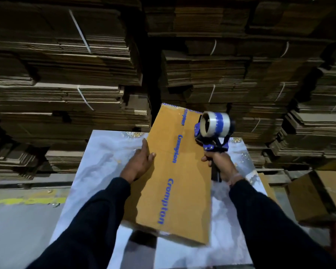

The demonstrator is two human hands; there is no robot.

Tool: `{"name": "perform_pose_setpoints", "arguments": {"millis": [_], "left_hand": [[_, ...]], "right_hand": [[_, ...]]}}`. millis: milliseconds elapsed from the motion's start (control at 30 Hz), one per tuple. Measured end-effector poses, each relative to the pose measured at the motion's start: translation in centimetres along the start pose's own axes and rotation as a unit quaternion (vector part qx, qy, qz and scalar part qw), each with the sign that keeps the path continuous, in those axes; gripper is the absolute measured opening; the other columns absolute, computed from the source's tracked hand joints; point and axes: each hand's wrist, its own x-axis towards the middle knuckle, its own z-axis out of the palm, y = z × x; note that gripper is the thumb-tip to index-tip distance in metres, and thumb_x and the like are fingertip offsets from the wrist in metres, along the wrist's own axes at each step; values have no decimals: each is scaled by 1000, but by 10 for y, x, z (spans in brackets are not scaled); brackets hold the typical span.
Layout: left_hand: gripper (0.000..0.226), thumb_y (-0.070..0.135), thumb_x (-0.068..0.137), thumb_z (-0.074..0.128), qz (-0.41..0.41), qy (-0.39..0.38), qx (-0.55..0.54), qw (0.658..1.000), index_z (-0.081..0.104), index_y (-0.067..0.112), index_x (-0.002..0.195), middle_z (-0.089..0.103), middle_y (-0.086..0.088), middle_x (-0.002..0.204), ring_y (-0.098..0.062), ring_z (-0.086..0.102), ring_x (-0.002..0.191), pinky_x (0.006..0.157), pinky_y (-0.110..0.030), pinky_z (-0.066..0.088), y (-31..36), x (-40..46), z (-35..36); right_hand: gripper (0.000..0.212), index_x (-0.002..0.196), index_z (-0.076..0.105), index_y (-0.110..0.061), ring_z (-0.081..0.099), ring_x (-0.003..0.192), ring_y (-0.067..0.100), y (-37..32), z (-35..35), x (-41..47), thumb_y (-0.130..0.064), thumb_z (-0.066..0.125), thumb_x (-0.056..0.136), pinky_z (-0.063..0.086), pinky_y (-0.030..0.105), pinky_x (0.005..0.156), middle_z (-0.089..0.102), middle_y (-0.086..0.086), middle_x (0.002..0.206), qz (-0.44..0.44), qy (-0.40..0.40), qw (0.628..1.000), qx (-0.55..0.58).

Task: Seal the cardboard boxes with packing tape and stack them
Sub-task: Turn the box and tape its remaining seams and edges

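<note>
The left hand point(139, 164) lies flat on the box point(175, 171), fingers straight. The right hand point(219, 165) has its fingers wrapped around the tape gun point(214, 131).

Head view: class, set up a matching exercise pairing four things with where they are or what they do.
Things:
1. left hand
2. right hand
3. tape roll
4. box

States:
A. sits on top of the dispenser
B. lies on the white table
C. grips the dispenser handle
D. rests on the box's left edge

Pairs: 1-D, 2-C, 3-A, 4-B
</note>
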Motion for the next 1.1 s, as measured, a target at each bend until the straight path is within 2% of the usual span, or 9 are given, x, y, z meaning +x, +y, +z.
{"name": "perform_pose_setpoints", "arguments": {"millis": [200, 400, 567, 667, 800, 900, 967, 1033, 1100], "left_hand": [[78, 35, 112, 38, -2, 36, -27, 999, -15, 8, 163, -7, -19, 172, -38, 9, 158, 125, -44, 21, 37, -30, 62], [78, 61, 103, 10, 176, 92, 217, 956, 13, 13, 165, -12, -13, 173, -39, -29, 154, 125, -54, -11, 24, -13, 67], [73, 58, 108, 11, 333, 9, 268, 904, 29, 13, 163, 6, -7, 174, -30, -18, 159, 128, -53, -7, 55, -2, 66], [57, 46, 112, 29, 410, -31, 276, 869, 38, 12, 156, 24, -9, 169, -30, 2, 159, 129, -50, -2, 89, 1, 83], [46, 41, 112, 33, 451, -97, 286, 840, 52, 14, 143, 43, -13, 154, -42, 28, 150, 127, -57, 13, 122, 14, 111], [27, 20, 105, 52, 403, -150, 289, 856, 69, 1, 115, 64, -24, 123, -40, 57, 114, 104, -33, 33, 159, 3, 112], [22, 10, 103, 57, 366, -207, 291, 859, 68, -1, 117, 65, -24, 126, -28, 54, 101, 81, -18, 28, 180, 2, 116], [33, 15, 102, 61, 330, -216, 274, 877, 63, 1, 131, 61, -18, 136, -20, 50, 108, 84, -13, 28, 179, 10, 121], [59, 32, 93, 67, 361, -176, 192, 895, 55, 4, 144, 56, -15, 144, -22, 51, 122, 108, -25, 36, 170, 21, 118]], "right_hand": [[9, 98, 73, -6, 46, 54, 12, -26, -38, 35, -10, 66, 94, 42, 25, 58, 74, 7, 75, 0, -23, 996, -83], [18, 102, 76, -3, 63, 76, 11, -12, -55, -4, -17, 64, 98, 46, 28, 75, 80, 8, 93, 3, -34, 999, -26], [22, 109, 73, 1, 71, 75, 12, 3, -61, -48, -16, 64, 99, 48, 20, 65, 79, 11, 97, -4, -51, 996, 69], [24, 114, 71, 4, 68, 92, 29, 17, -60, -76, -11, 66, 95, 54, 39, 84, 77, 17, 95, -24, -21, 988, 151], [20, 81, 77, -5, 62, 87, 29, 37, -54, -126, -19, 70, 93, 48, 40, 74, 74, 15, 89, -14, -39, 983, 181], [18, 82, 73, -8, 60, 73, 18, 46, -39, -152, -20, 68, 95, 44, 29, 64, 72, 10, 84, 9, -54, 976, 211], [17, 83, 74, -8, 61, 73, 17, 52, -28, -159, -19, 69, 94, 45, 30, 66, 72, 11, 86, 27, -58, 969, 240], [24, 75, 75, -7, 62, 73, 17, 60, -22, -160, -19, 69, 95, 47, 33, 70, 72, 13, 86, 39, -51, 963, 261], [29, 72, 72, -3, 62, 71, 21, 67, -19, -159, -17, 66, 97, 50, 36, 72, 70, 14, 82, 55, -40, 955, 289]]}}
